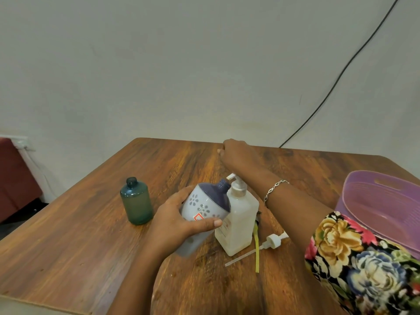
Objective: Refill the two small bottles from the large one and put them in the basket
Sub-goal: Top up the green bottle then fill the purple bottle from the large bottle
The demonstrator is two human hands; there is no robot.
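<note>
Looks early in the refilling, with nothing poured yet so far as can be judged. Left hand wrapped round the flowered bottle, thumb across the front, holding it tilted above the table with its open blue neck leaning toward, and just beside, the head of the white pump bottle. Right hand stretched well past both bottles to the far side of the table, fingers curled under; impossible to tell whether pinching anything. Going by bulk, probably the flowered bottle as the large one, though hard to be sure. Calls next for a receiving neck open and steady: pump still screwed on the white bottle, so either unscrewing that or turning to the green bottle, upright and uncapped well to the left. Then a slow tilt, mouth over mouth, with the other hand bracing the small bottle against tipping. As for contents: pump bottle seemingly largely full of cloudy white liquid; green bottle frosted, level not readable; flowered bottle opaque, contents hidden. Loose pump head with its dip tube flat on the table just right of the white bottle, beside a yellow strip. Purple basket at the right edge, no bottle in the part in view.
</note>
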